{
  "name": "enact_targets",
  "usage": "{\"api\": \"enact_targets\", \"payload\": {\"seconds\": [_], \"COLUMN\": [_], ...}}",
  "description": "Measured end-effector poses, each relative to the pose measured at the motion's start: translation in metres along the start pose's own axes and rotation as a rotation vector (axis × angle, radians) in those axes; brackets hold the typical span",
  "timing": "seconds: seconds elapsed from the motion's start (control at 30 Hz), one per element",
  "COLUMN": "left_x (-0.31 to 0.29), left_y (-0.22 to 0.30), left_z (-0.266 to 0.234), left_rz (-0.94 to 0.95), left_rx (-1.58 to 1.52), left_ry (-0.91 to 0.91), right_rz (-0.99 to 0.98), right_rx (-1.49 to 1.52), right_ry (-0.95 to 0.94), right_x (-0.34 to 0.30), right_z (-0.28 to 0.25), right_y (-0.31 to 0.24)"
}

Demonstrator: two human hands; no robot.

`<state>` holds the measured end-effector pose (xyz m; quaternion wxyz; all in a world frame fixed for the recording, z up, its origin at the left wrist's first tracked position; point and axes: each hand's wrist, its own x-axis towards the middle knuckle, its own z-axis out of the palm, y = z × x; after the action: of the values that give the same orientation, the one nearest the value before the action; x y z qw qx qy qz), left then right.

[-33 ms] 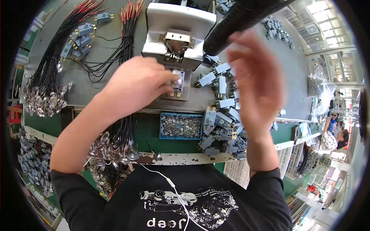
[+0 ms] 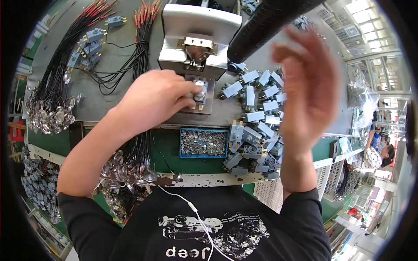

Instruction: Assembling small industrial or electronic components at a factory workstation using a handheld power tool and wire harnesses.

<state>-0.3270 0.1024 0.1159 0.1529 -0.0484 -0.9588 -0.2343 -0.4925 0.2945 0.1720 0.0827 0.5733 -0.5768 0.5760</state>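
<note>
A grey block (image 2: 203, 99) with brass terminals and a round metal piece on top sits on the metal base plate of a small press (image 2: 201, 26). My left hand (image 2: 152, 98) reaches in from the left, its thumb and index finger closed at the block's side; the other fingers curl behind. My right hand (image 2: 309, 87), smeared by motion, is raised on the right with its fingers stretched and nothing visible in them. Close to it, the thick black lever handle (image 2: 265, 28) slants across the top, apart from the fingers.
Several grey blocks (image 2: 250, 95) lie right of the press, with more piled nearer me. A blue tray (image 2: 203, 155) of small metal parts stands at the front. Bundled black wires (image 2: 141, 61) with red tips and metal discs (image 2: 52, 115) lie left. A person (image 2: 379, 154) is far right.
My right hand has moved to the right and slightly up, uncovering more grey blocks. My left hand stays at the block under the press, shifted only slightly.
</note>
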Motion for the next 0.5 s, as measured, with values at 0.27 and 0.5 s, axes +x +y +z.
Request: {"api": "enact_targets", "payload": {"seconds": [0.27, 0.5], "left_x": [0.005, 0.001], "left_y": [-0.004, 0.001], "left_z": [0.001, 0.010], "left_rz": [-0.195, -0.131], "left_rx": [-0.100, -0.033], "left_ry": [-0.161, -0.067], "right_rz": [0.315, 0.033], "right_rx": [0.264, 0.429], "right_ry": [0.206, 0.176], "right_x": [0.067, 0.068], "right_z": [0.022, 0.034], "right_y": [0.004, 0.015]}}
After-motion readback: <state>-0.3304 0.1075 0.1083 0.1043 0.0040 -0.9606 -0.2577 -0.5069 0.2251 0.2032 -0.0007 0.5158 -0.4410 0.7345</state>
